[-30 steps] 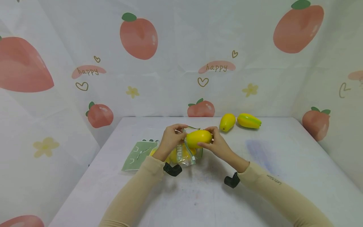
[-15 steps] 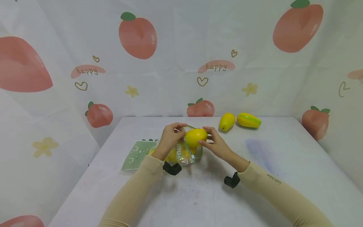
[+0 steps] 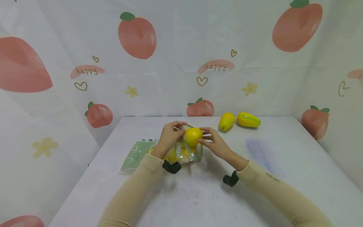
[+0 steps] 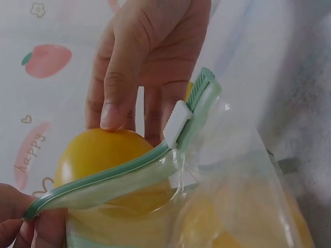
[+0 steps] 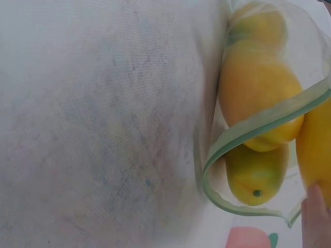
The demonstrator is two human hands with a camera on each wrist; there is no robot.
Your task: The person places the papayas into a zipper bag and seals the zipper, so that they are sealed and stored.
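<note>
A clear zip bag (image 3: 184,159) with a green-edged mouth (image 4: 103,178) lies partly under my left hand (image 3: 170,137), which pinches the rim of that mouth. Several yellow papayas (image 5: 258,93) show through its plastic. Another yellow papaya (image 3: 193,136) is partway in the mouth, its lower part behind the film in the left wrist view. My right hand (image 3: 215,145) holds this papaya by its outer end, the thumb (image 4: 111,113) on one side and the fingers farther round. A white slider (image 4: 177,124) sits near one end of the zip strip.
Two more papayas, a yellow one (image 3: 227,121) and a green-striped one (image 3: 248,120), lie at the table's back right. A flat green printed bag (image 3: 136,156) lies left of my left hand. Fruit-patterned cloth (image 3: 170,85) rises behind the white table (image 3: 204,195).
My right hand has moved left, and the papaya has slid further into the bag's mouth. My left hand stays at the rim. The two papayas at the back have not moved.
</note>
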